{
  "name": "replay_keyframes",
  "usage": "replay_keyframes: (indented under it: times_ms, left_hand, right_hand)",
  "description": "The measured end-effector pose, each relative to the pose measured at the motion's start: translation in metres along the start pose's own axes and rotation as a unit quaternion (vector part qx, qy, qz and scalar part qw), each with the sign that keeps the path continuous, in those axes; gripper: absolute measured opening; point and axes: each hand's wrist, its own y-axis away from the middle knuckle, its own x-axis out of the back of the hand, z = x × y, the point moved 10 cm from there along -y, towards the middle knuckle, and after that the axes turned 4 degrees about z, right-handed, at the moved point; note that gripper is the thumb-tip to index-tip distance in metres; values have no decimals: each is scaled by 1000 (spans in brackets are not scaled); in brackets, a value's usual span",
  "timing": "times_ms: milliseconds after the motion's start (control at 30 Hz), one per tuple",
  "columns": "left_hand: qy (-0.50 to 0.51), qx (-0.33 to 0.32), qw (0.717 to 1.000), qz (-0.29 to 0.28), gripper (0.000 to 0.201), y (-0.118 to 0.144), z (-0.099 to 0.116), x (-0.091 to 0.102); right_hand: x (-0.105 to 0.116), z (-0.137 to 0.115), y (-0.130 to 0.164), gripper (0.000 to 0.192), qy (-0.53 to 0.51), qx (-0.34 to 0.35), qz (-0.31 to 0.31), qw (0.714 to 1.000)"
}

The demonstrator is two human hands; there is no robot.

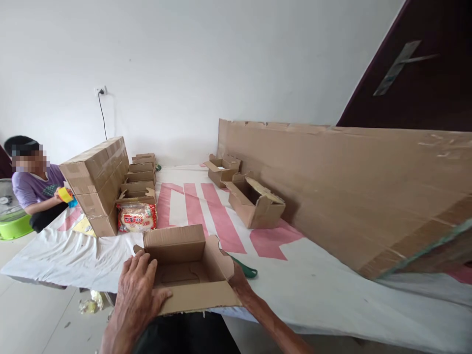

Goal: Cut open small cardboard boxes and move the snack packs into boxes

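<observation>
An open cardboard box (184, 273) stands at the near edge of the cloth-covered table, its inside bare down to the creased bottom. My left hand (140, 282) grips the left side, thumb lying over the near flap and fingers along the outer wall. On the opposite side, my right hand (239, 285) holds the right wall; its fingers are partly hidden behind the raised side flap. Just behind the right hand lies a dark green strap-like thing (248, 270), partly covered by the box. A red-and-clear food packet (137, 217) rests beyond the box, to the left.
Taped cartons (98, 184) are stacked at left, beside a row of open boxes (138, 189). Two more open boxes, one nearer (254, 204) and one farther (223, 169), stand along a tall cardboard panel (332, 187). At far left a person (39, 189) holds a yellow tape dispenser (66, 195).
</observation>
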Motion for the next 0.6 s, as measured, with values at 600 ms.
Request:
replay_keyframes:
  times_ms: [600]
  left_hand:
    - [44,70,997,-6,61,58,-26,-26]
  right_hand:
    - [3,-35,33,49,-4,-5,-58,998]
